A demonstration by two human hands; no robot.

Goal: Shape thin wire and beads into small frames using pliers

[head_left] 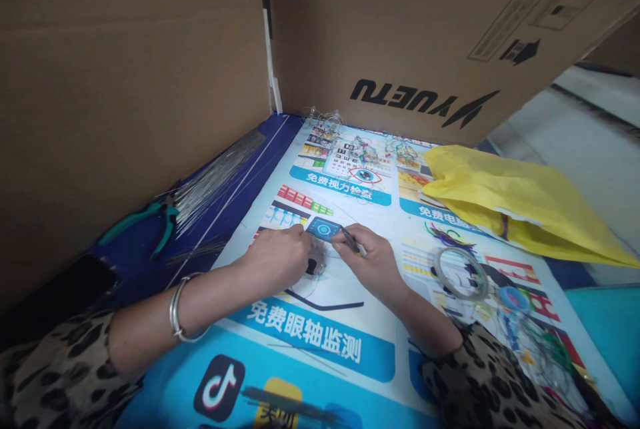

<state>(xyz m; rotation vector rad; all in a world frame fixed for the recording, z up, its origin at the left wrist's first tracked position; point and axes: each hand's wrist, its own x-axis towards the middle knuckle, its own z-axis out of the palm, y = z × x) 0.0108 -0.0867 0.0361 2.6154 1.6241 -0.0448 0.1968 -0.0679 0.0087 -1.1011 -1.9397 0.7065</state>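
Observation:
My left hand [283, 257] is closed, its thumb and forefinger pinched together above the printed poster [295, 362]. Whatever lies in that pinch is too small or hidden to make out. Close beside it, my right hand [374, 264] grips a slim dark tool [353, 242], which slants between thumb and fingers; its exact kind is unclear. A printed blue panel with a circle shows between the two hands. Faint thin clear loops seem to hang below the fingers, too fine to trace.
Teal-handled pliers [167, 226] and a bundle of thin straight wires [215, 179] lie left. Cardboard walls [400, 29] close off the back and left. A yellow bag [525, 199], tape roll [461, 274] and tangled coloured threads [543, 349] are at right. Clear-wire loops [325, 117] lie behind.

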